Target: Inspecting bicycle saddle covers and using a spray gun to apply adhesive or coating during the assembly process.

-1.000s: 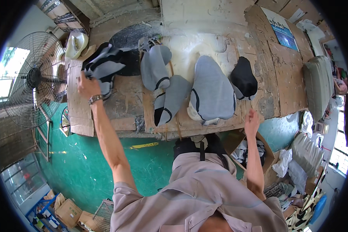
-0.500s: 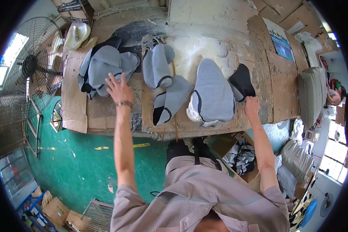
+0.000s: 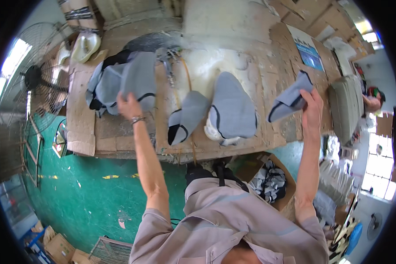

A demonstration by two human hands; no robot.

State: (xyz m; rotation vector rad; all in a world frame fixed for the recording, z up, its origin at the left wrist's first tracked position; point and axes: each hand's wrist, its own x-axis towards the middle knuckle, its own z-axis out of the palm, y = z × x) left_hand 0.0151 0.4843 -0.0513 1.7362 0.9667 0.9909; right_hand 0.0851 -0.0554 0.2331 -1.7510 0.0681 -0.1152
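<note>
My left hand (image 3: 130, 105) is closed on the lower edge of a grey fabric cover (image 3: 139, 77) with black trim, held over a heap of similar grey and black covers (image 3: 108, 86) at the left. My right hand (image 3: 311, 105) grips a smaller folded grey cover (image 3: 290, 97) with black edging, raised above the table's right side. Between the hands, a grey cover (image 3: 233, 105) fits over a white form (image 3: 212, 130) that peeks out at its lower left. Beside it lies a grey cover with black patches (image 3: 188, 116).
The cardboard-covered worktable (image 3: 81, 132) carries a cream moulded piece (image 3: 86, 46) at far left and a blue-and-white printed sheet (image 3: 308, 48) at right. Below the table, an open carton (image 3: 288, 185) holds grey and black pieces. A large fan (image 3: 33, 78) stands left.
My right hand has lifted the piece from the table and moved right, turning its grey side up. The cover at the middle back has left its place; a similar one is in my left hand.
</note>
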